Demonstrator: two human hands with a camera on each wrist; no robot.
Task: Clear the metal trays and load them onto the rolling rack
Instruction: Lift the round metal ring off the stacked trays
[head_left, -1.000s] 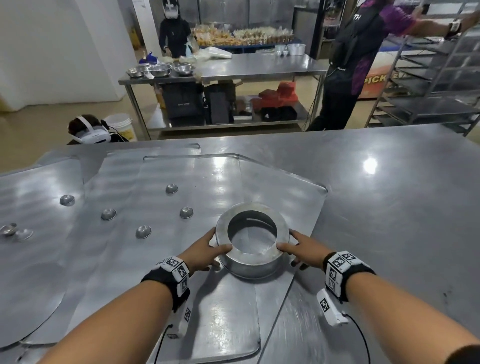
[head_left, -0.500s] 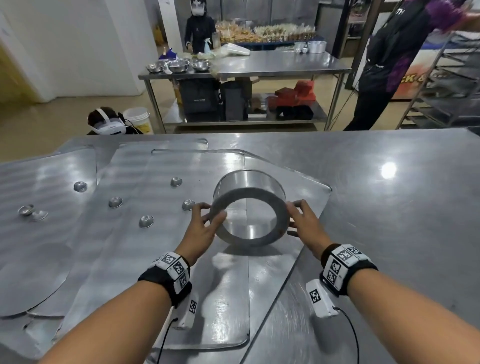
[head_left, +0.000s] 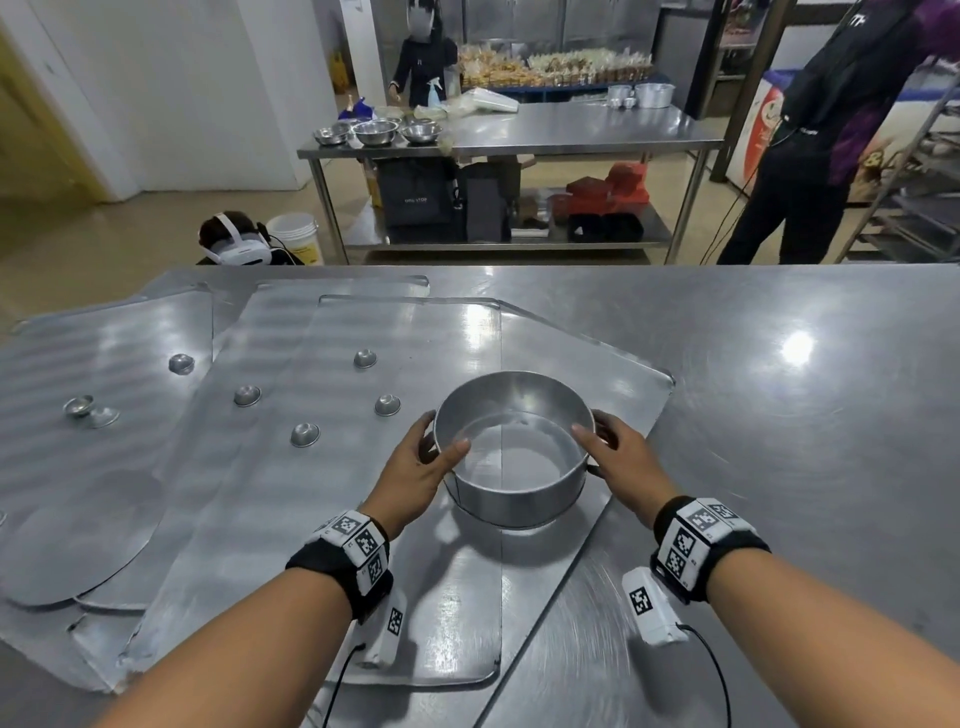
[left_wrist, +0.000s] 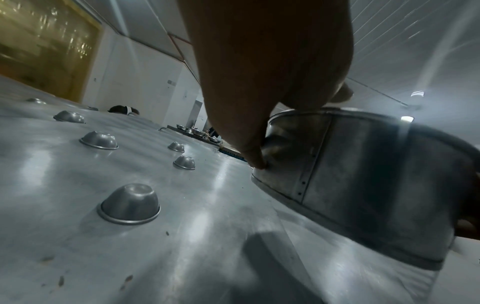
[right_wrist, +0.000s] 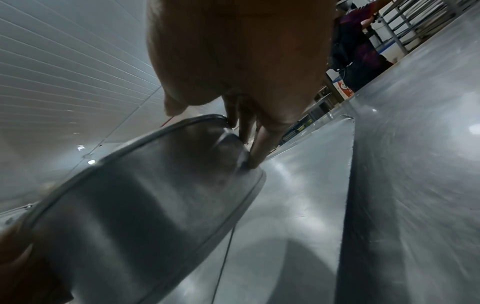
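Observation:
A bottomless round metal ring mould (head_left: 514, 499) is held by its sides between both hands, just above the top metal tray (head_left: 415, 597), with its opening up. My left hand (head_left: 421, 467) grips its left wall, thumb over the rim. My right hand (head_left: 618, 457) grips the right wall the same way. In the left wrist view the fingers (left_wrist: 255, 158) press the riveted ring mould (left_wrist: 363, 185). In the right wrist view the fingers (right_wrist: 259, 150) lie on the ring mould (right_wrist: 145, 205). Several flat trays overlap on the steel table (head_left: 779, 467).
Several small upturned metal cups (head_left: 305, 434) sit on the trays to the left. The rolling rack (head_left: 924, 171) stands at the far right beside a person in dark clothes (head_left: 810, 156). Another steel table (head_left: 519, 130) with bowls stands behind, with a second person there.
The ring mould lay flat on the tray with its wide lip up. Both hands tipped it on edge and turned it over. It now sits between them with its open side up.

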